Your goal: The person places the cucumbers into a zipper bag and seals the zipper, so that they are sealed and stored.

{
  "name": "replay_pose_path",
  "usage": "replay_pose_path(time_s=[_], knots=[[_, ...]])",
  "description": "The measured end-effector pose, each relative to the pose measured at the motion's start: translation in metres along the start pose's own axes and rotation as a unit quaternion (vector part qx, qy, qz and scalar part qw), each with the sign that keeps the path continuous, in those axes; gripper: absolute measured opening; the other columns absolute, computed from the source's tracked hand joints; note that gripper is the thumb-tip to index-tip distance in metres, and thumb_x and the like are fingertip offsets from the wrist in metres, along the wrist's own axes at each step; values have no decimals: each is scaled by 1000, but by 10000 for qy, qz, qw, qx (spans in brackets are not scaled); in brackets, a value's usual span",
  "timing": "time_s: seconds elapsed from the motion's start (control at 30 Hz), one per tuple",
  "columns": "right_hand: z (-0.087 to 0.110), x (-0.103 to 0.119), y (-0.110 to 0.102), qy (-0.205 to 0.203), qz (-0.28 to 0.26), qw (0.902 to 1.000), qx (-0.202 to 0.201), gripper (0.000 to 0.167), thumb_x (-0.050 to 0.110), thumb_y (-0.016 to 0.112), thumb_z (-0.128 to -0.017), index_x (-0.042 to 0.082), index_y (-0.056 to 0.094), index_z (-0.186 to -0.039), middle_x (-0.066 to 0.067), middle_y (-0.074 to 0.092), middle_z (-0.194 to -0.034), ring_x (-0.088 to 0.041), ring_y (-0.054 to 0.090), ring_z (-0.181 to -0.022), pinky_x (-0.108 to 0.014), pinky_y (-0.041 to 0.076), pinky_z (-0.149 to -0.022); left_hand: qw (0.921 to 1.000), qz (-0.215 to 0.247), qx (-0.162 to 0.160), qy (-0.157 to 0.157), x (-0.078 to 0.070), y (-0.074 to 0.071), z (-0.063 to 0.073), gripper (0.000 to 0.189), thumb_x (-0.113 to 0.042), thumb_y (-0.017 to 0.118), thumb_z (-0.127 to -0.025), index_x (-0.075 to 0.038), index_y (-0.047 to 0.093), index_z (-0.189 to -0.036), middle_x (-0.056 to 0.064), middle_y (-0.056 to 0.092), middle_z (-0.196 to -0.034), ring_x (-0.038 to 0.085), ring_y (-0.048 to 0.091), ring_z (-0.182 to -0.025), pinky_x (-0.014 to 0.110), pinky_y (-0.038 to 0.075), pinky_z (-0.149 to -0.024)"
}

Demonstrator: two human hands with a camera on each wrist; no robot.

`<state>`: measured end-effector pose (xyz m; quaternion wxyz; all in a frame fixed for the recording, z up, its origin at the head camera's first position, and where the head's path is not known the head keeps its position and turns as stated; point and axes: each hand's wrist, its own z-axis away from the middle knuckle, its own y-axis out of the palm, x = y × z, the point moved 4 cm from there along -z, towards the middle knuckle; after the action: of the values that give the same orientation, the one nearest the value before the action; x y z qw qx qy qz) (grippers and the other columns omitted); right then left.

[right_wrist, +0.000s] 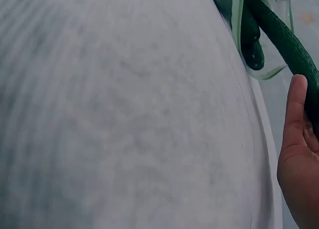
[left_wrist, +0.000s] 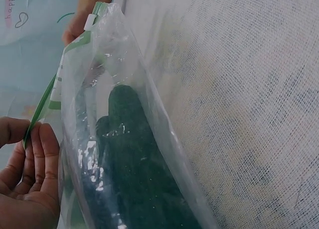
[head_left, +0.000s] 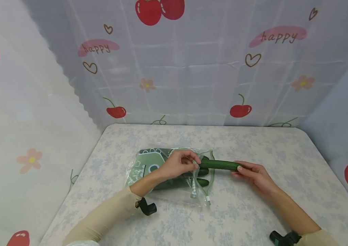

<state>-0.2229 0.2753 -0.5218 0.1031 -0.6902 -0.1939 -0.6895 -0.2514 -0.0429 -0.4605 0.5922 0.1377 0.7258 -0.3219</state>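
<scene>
A clear zip bag (head_left: 174,196) with a green cartoon print lies on the table, its mouth facing right. Several dark green cucumbers (left_wrist: 139,154) are inside it, and some of their ends show at the opening. My left hand (head_left: 181,164) pinches the green-edged rim of the bag's mouth between thumb and fingers, as the left wrist view also shows. One cucumber (head_left: 220,165) juts out of the mouth to the right. Its outer end is in my right hand (head_left: 255,176), thumb on the near side and fingers behind. The bag hides its other end.
The table (head_left: 241,218) has a pale cloth with a blue floral pattern. A white curtain (head_left: 186,75) printed with cherries, hearts and flowers hangs behind it, and similar sheets stand at both sides. A white slider (head_left: 207,200) sits at the near end of the zip.
</scene>
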Motion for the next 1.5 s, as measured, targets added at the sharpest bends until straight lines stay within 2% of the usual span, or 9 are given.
replay_pose_path(time_s=[0.17,0.27,0.5,0.67,0.83,1.0,1.1,1.3,1.5], knots=[[-13,-2,11,182,287,9994,-70,51,10,57,-112,-18,45,-153,8,78,-123,-8,79,-110,-26,62,-99,10000,-26,19,39,0,0,-1,18,-10,70,-103,-3,73,-119,18,70,-102,31,73,-88,57,63,-89],[-19,-4,18,316,323,9989,-102,58,10,59,-111,-23,37,-154,9,76,-123,-7,79,-110,-26,61,-100,10000,-14,23,28,0,0,0,18,-9,70,-104,-3,73,-120,18,71,-101,32,72,-88,55,63,-89],[-37,-11,28,616,687,9955,-224,56,13,67,-107,-15,48,-152,-18,74,-133,-11,79,-111,-29,62,-99,10000,59,-29,14,1,0,2,17,-9,69,-103,-3,73,-119,16,70,-100,12,69,-83,56,63,-89],[-46,-11,34,424,1413,9890,-92,50,14,70,-106,-10,57,-148,-33,69,-137,-16,80,-110,-33,65,-95,9999,77,-35,99,1,1,0,17,-9,70,-103,-2,73,-118,20,70,-100,22,71,-83,61,61,-89],[-50,-5,46,76,2522,9676,-63,44,21,70,-106,1,66,-145,-24,75,-129,-18,80,-103,-29,66,-87,10000,48,-34,24,2,2,0,18,-11,70,-104,-3,73,-119,21,71,-101,41,71,-90,63,60,-90],[-51,0,56,-146,3580,9333,-235,42,30,71,-106,10,69,-143,-6,81,-104,-15,77,-86,-24,61,-75,10000,1,-27,-46,3,4,0,20,-13,70,-104,-2,73,-120,21,71,-102,44,71,-93,58,61,-90],[-49,2,58,-147,3795,9246,-281,40,28,71,-106,12,70,-143,-3,79,-99,-14,74,-85,-24,58,-74,10000,27,-25,-87,4,4,1,20,-13,70,-104,-2,73,-121,20,71,-102,46,71,-94,59,61,-91],[-41,6,52,16,3392,9406,-154,32,10,64,-108,1,67,-138,-14,79,-109,-20,77,-94,-28,63,-79,9999,118,-40,-63,5,3,1,18,-10,70,-104,-2,73,-120,20,70,-100,48,69,-93,64,60,-92],[-43,5,42,98,3039,9521,-314,22,14,68,-107,-1,76,-121,-20,79,-106,-22,78,-91,-31,65,-79,9999,139,-24,-11,7,3,2,19,-10,69,-104,-1,72,-120,21,70,-100,49,69,-93,64,59,-92]])
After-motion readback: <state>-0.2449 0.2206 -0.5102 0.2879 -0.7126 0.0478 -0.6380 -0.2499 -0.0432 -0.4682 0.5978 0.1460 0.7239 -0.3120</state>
